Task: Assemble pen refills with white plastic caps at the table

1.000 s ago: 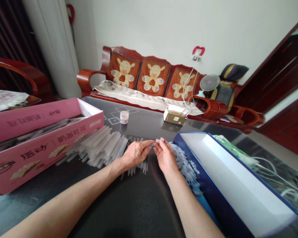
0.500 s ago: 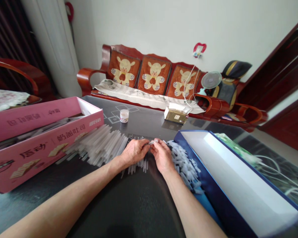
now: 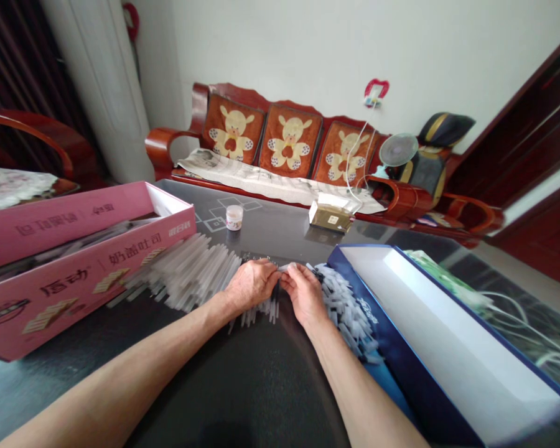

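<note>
My left hand (image 3: 253, 284) is closed, thumb and fingers pinched on one end of a thin translucent plastic tube (image 3: 282, 269). The other end sits in the closed fingertips of my right hand (image 3: 303, 291), so the tube spans the small gap between both hands. Fingers hide most of it. Left of my left hand lies a heap of long translucent tubes (image 3: 191, 274), and more tubes (image 3: 261, 311) stick out beneath that hand. Against my right hand's outer side is a pile of short whitish pieces (image 3: 350, 311), too small to make out fully.
A pink box (image 3: 98, 249) holding more tubes stands at the left. On the right is a long blue box (image 3: 378, 317) with a white inside. Farther back on the dark table are a small jar (image 3: 234, 218) and a tissue pack (image 3: 330, 217). White cables (image 3: 518, 311) lie far right.
Both hands stay almost in place, fingertips shifting slightly around the tube. The piles and boxes look unchanged.
</note>
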{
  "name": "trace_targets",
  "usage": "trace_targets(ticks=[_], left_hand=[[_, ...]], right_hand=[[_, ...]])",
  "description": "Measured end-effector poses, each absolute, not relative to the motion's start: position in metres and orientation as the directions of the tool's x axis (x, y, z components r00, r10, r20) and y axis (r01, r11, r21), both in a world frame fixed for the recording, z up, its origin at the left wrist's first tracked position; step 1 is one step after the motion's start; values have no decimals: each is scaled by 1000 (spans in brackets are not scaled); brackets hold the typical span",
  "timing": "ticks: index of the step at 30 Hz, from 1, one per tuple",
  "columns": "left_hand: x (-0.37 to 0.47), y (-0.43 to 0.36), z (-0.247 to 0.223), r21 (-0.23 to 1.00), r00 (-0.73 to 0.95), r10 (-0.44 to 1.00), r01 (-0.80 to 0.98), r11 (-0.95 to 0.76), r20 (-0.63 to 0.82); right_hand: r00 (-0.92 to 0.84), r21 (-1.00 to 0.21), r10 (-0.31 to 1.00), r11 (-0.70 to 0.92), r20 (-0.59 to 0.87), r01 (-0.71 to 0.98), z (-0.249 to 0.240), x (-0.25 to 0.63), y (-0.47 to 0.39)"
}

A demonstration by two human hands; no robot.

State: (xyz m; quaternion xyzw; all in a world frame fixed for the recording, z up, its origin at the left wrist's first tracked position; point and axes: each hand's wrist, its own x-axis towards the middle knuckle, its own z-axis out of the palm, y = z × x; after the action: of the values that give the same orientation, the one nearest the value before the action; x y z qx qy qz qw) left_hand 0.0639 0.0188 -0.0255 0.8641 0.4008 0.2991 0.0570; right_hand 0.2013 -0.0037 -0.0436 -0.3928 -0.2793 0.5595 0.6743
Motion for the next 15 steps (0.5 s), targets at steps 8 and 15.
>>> trace_targets(ticks=[8, 15], left_hand=[[63, 17, -22, 214, 537, 703, 703, -679, 466], [59, 16, -20, 169, 579, 676, 689, -705, 457]], right_hand=[[236, -940, 960, 212, 150, -268, -41, 204, -7], [-268, -455, 762, 587, 589, 670, -12, 225, -19]])
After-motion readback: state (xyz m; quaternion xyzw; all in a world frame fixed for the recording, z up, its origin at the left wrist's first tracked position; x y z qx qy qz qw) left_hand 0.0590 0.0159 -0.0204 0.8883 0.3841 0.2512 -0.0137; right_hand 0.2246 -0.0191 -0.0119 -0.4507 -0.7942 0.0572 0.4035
